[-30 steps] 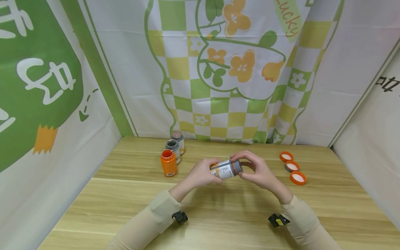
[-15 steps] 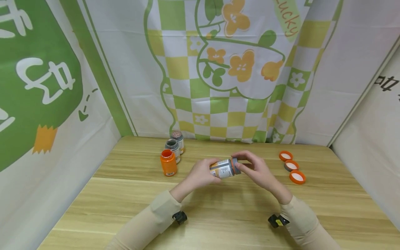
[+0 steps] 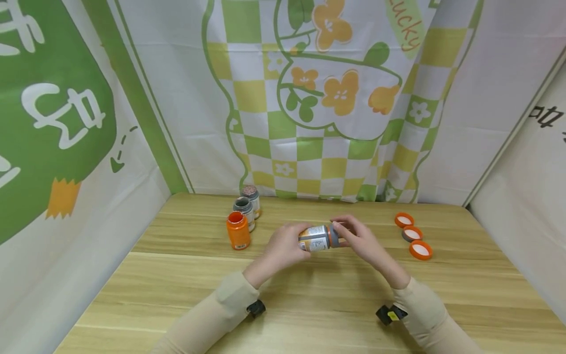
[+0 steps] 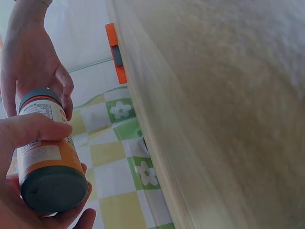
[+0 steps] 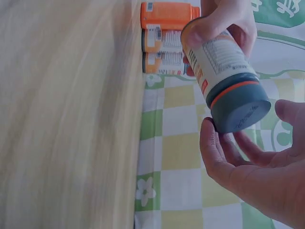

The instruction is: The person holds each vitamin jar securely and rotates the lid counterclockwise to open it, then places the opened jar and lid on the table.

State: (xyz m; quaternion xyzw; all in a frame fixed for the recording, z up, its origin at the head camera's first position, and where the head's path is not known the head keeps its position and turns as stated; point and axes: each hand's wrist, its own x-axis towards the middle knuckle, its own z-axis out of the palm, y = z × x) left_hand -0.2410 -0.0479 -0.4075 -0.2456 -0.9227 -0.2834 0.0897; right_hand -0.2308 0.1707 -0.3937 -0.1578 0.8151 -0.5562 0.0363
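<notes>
My left hand (image 3: 286, 244) grips a pill bottle (image 3: 315, 239) with a white and orange label, thumb over its side and fingers underneath. The bottle is tilted onto its side above the table, its grey cap (image 5: 240, 107) pointing right. An orange ring shows just under the cap. My right hand (image 3: 361, 244) is at the cap end with its fingers spread in a loose curve. In the right wrist view, fingertips (image 5: 208, 125) reach the cap's edge while the thumb (image 5: 286, 110) stands off from it. The left wrist view shows the bottle's dark base (image 4: 54, 190).
Three uncapped bottles stand in a row at the back left: an orange bottle (image 3: 239, 233), a grey-necked bottle (image 3: 248, 216) and another grey one (image 3: 254, 200) with a ragged pinkish top. Several caps (image 3: 420, 250) lie upturned on the wooden table (image 3: 300, 314) at right. A patterned curtain (image 3: 309, 162) hangs behind.
The right hand's fingers have shifted around the cap, first pinching it with the thumb, now with the thumb off it. The left hand keeps its hold on the bottle, nearly still.
</notes>
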